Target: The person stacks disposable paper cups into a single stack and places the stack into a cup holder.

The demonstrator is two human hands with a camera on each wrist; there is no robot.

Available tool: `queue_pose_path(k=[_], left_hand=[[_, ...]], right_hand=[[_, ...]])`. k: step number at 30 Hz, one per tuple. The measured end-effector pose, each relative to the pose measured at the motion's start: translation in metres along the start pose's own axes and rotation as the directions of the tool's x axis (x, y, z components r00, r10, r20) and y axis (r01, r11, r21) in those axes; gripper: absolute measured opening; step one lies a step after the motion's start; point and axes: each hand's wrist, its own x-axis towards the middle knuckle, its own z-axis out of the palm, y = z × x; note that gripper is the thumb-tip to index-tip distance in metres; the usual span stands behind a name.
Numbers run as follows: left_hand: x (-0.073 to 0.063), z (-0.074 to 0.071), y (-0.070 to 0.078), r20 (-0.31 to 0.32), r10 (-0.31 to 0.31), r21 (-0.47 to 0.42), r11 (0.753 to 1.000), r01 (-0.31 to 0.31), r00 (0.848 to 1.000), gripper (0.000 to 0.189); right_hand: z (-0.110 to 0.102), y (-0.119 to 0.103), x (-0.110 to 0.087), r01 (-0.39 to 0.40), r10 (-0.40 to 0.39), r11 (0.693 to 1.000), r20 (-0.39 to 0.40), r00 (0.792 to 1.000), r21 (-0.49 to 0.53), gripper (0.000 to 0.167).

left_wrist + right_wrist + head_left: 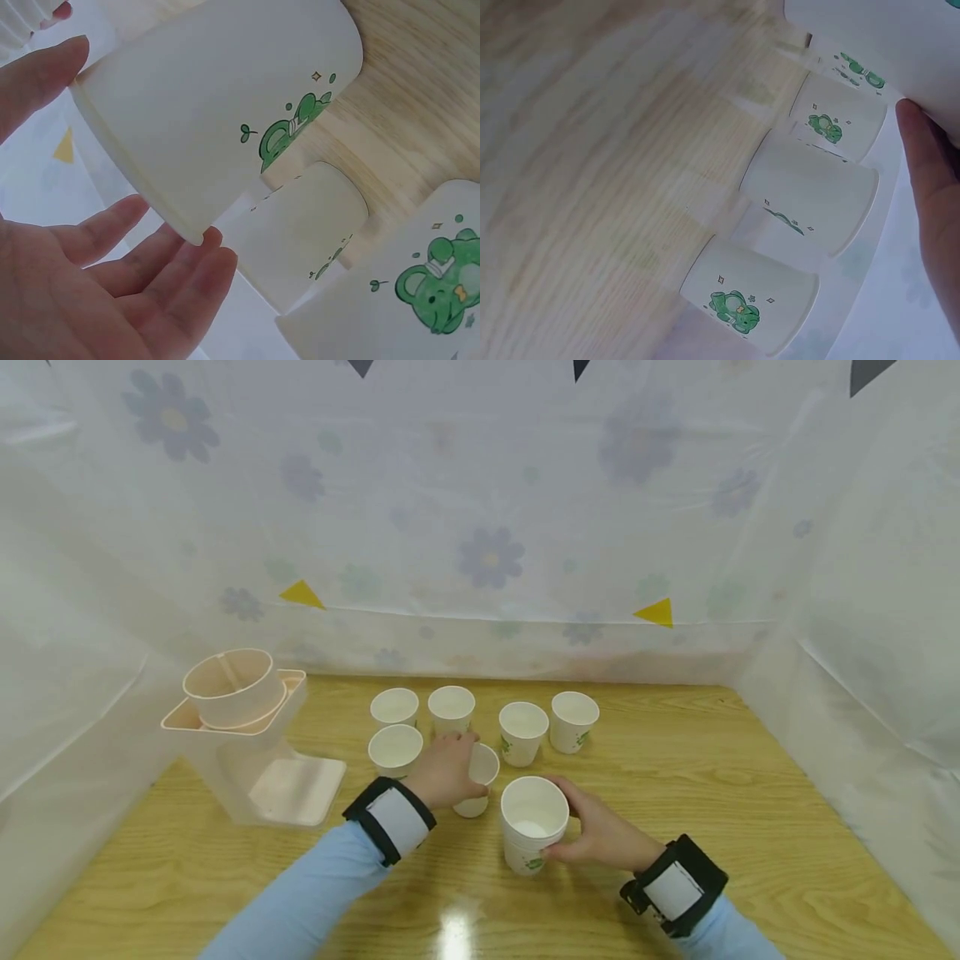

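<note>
Our left hand (444, 770) pinched a single paper cup (484, 766) across its rim; just beside it, over the wood-grain tabletop (675, 727), our right hand (600, 828) gripped the nested paper-cup stack (521, 850) around its side. We judged both light, thin-walled and easily crushed, best taken gently near the stiffer rim.

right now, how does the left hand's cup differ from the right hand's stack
The cup is single; the stack is several nested cups. The stack looks taller than the cup. In the head view, the stack is nearer than the cup. Both are white with green prints.
</note>
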Motion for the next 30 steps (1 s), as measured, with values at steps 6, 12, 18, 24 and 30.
queue_pose_path(k=[6,12,18,24,30], left_hand=[[-0.001,-0.001,-0.002,0.006,-0.013,-0.026,1.0,0.013,1.0,0.072],[-0.003,-0.008,-0.001,-0.032,-0.004,-0.018,1.0,0.004,0.999,0.068],[-0.005,-0.014,-0.001,-0.051,-0.009,-0.039,0.999,0.007,0.999,0.066],[-0.005,-0.016,-0.001,-0.047,-0.027,-0.037,0.999,0.025,0.999,0.067],[-0.005,-0.017,-0.003,-0.066,-0.027,-0.023,0.999,0.026,0.997,0.068]], right_hand=[[-0.001,0.004,0.007,-0.018,0.018,1.0,-0.012,1.0,-0.009,0.077],[-0.002,0.008,0.016,-0.019,0.019,1.0,-0.025,1.0,0.014,0.078],[-0.004,0.008,0.019,-0.037,0.037,0.999,-0.023,0.999,0.011,0.081],[-0.004,0.009,0.019,-0.033,0.033,0.999,-0.024,0.999,0.009,0.08],[-0.004,0.009,0.019,-0.033,0.034,0.999,-0.02,0.999,0.012,0.08]])
